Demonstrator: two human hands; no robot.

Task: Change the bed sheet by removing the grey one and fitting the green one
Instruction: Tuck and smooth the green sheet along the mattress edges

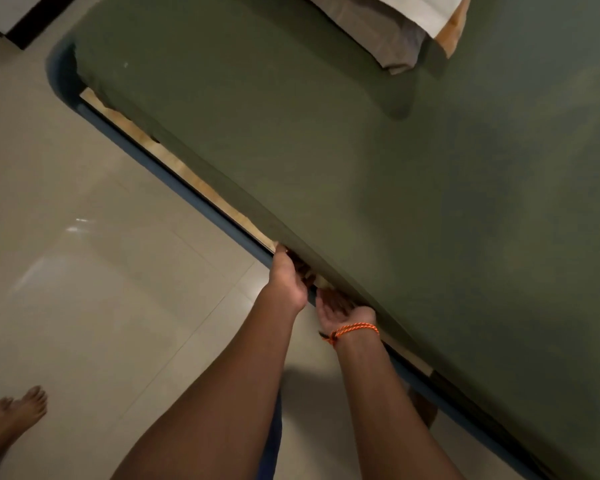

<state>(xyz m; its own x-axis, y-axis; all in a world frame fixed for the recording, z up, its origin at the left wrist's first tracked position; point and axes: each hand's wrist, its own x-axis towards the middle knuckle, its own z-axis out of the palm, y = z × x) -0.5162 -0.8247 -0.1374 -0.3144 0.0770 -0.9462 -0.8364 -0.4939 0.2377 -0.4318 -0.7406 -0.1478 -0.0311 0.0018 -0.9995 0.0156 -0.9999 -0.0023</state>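
Along the near side of the bed, the green sheet [326,150] lies stretched smooth over the mattress, its edge hanging down to the wooden base [174,161] that shows as a pale strip inside the blue bed frame [146,157]. Both hands meet at that edge. The left hand [288,278] reaches under the sheet's hem with its fingers curled around the fabric, gripping it. The right hand [343,308], with an orange cord bracelet [352,330] at the wrist, is turned palm up just beside it; its fingers slip beneath the mattress edge, so I cannot tell whether they grasp anything. Far across the bed, folded grey cloth [378,32] rests on the sheet with white [426,8] and orange [456,26] fabric. A bare foot [14,414] stands on the tiled floor [84,271].
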